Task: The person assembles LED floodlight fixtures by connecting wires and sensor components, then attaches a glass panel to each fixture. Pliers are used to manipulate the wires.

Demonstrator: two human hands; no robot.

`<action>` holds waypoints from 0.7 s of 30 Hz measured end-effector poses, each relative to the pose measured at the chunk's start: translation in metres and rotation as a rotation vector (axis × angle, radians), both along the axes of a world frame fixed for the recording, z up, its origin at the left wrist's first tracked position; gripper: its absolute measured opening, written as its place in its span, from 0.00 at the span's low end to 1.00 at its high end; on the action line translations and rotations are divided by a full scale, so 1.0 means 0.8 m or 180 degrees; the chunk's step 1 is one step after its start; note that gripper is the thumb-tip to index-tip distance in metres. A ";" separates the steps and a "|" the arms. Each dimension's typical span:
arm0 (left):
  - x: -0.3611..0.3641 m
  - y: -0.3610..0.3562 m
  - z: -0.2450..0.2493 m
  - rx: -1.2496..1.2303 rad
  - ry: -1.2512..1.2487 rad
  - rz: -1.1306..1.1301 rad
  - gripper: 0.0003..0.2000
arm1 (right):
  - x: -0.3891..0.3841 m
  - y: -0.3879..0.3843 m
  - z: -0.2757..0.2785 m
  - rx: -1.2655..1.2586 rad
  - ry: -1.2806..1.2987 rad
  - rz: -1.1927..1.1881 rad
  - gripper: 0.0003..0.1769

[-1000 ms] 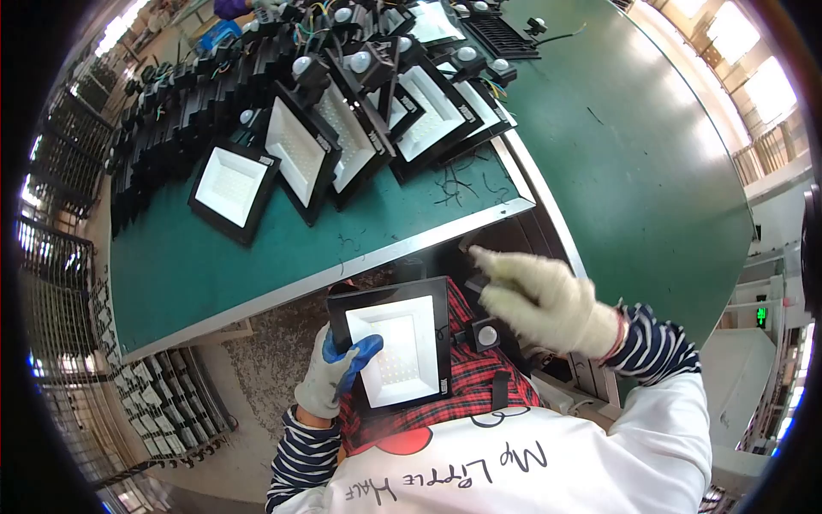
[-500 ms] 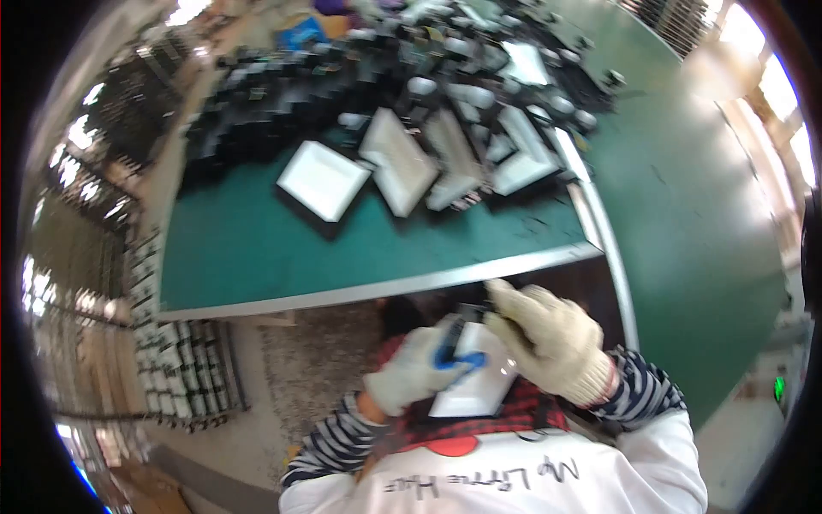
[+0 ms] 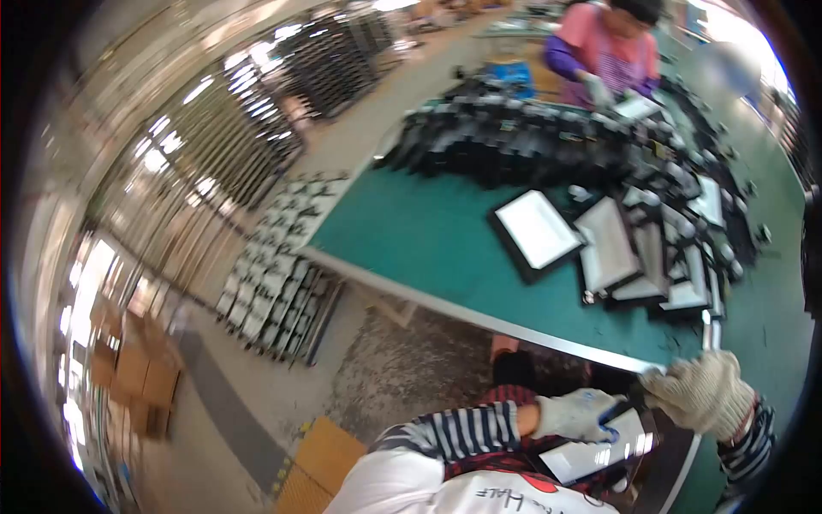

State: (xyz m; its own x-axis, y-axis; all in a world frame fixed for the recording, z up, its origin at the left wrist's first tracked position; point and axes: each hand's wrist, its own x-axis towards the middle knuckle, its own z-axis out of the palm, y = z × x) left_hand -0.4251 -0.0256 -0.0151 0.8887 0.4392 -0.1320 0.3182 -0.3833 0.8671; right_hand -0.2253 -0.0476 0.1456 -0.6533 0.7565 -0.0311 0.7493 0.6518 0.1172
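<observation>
A flat rectangular unit with a shiny white face and dark edge (image 3: 591,451) lies over my lap, below the table edge. My left hand (image 3: 578,415), in a pale glove with blue on the fingertips, is closed on the upper edge of this unit. My right hand (image 3: 706,394), in a thick cream knitted glove, is up at the table's front corner, right of the unit. Its fingers are curled together near a small dark part, and what they hold is hidden. Similar white-faced units with black frames (image 3: 538,230) lie on the green table.
Many black parts (image 3: 505,141) are piled along the back of the green table (image 3: 411,231). Across it, a person in a pink top (image 3: 608,51) handles a white-faced unit. Racks of parts (image 3: 278,295) stand left on the floor, with cardboard boxes (image 3: 141,368) beyond.
My view has swung left, so the table and hands appear further right and the person across has come into sight. My right hand has moved away from my left, which stays on the unit.
</observation>
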 end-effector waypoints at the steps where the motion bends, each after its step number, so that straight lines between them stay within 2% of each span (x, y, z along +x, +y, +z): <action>1: 0.003 -0.001 -0.008 0.0212 -0.0034 0.0038 0.39 | 0.004 0.000 -0.003 0.0016 -0.0169 0.0052 0.16; 3: 0.008 0.004 -0.009 -0.0070 0.0170 -0.0093 0.43 | 0.011 0.008 -0.008 -0.0010 -0.0106 0.0275 0.16; 5: 0.008 0.004 -0.010 0.0008 0.0161 -0.0067 0.42 | 0.015 0.016 -0.017 -0.0183 -0.0038 0.0330 0.16; 7: 0.012 0.002 -0.008 -0.0061 0.0229 0.0032 0.40 | 0.008 0.024 -0.006 -0.0956 -0.0467 0.0216 0.22; 9: 0.020 0.007 -0.003 -0.0393 0.0318 -0.0328 0.38 | -0.005 0.023 -0.002 -0.1101 -0.0517 0.0268 0.23; 10: 0.022 0.010 -0.001 -0.0558 0.0371 -0.0508 0.38 | -0.012 0.018 -0.004 -0.0862 -0.0352 0.0408 0.23; 12: 0.012 0.012 0.016 -0.0500 0.0154 -0.0326 0.36 | -0.020 0.007 -0.011 -0.0393 -0.0030 0.0697 0.22; 13: 0.006 0.012 0.021 -0.0474 0.0046 -0.0236 0.35 | -0.008 0.008 -0.023 -0.0499 0.0655 0.0351 0.23; 14: 0.011 0.005 -0.020 0.0020 -0.0442 0.0088 0.34 | 0.017 0.011 -0.040 -0.0612 0.1318 -0.0005 0.24; 15: 0.008 0.007 -0.022 -0.0099 -0.0518 0.0095 0.34 | 0.034 0.002 -0.057 -0.0717 0.1963 -0.0370 0.25; 16: 0.002 0.007 -0.020 -0.0227 -0.0596 0.0104 0.35 | 0.032 -0.025 -0.098 -0.1042 0.3737 -0.1290 0.26; 17: -0.005 0.005 -0.017 -0.0367 -0.0671 0.0115 0.35 | 0.025 -0.028 -0.089 -0.1357 0.3086 -0.1116 0.26; 18: -0.016 0.013 0.022 -0.0995 -0.0298 -0.0171 0.36 | 0.017 -0.032 -0.075 -0.1653 0.2446 -0.0944 0.26; 20: -0.015 0.010 0.009 -0.1501 -0.0661 -0.0080 0.35 | 0.012 -0.044 -0.078 -0.2532 0.2118 -0.1623 0.31; 21: -0.014 0.008 -0.003 -0.1751 -0.0844 -0.0037 0.35 | 0.019 -0.054 -0.081 -0.2342 0.2148 -0.1895 0.33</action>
